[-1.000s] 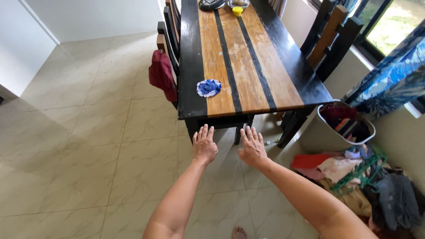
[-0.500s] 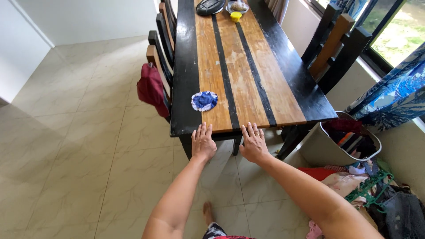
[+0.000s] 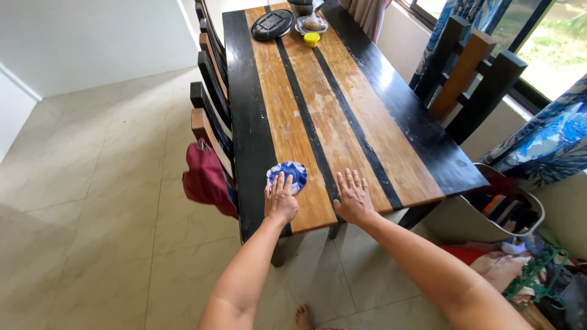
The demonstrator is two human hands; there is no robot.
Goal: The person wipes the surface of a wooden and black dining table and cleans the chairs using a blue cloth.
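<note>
Near the worktop's [image 3: 342, 91] front edge lay a blue cloth [image 3: 287, 175]; the left hand [image 3: 280, 201] touched it, fingers flat and spread, holding nothing. The right hand [image 3: 354, 198] lay spread, empty. A careless sweep might push the cloth off the left edge

No packages, labels, signs or screens in view.

Nothing on the tabletop [image 3: 342, 116] or the floor around it carries a label or display; the small items at its far end are too small to tell.
</note>
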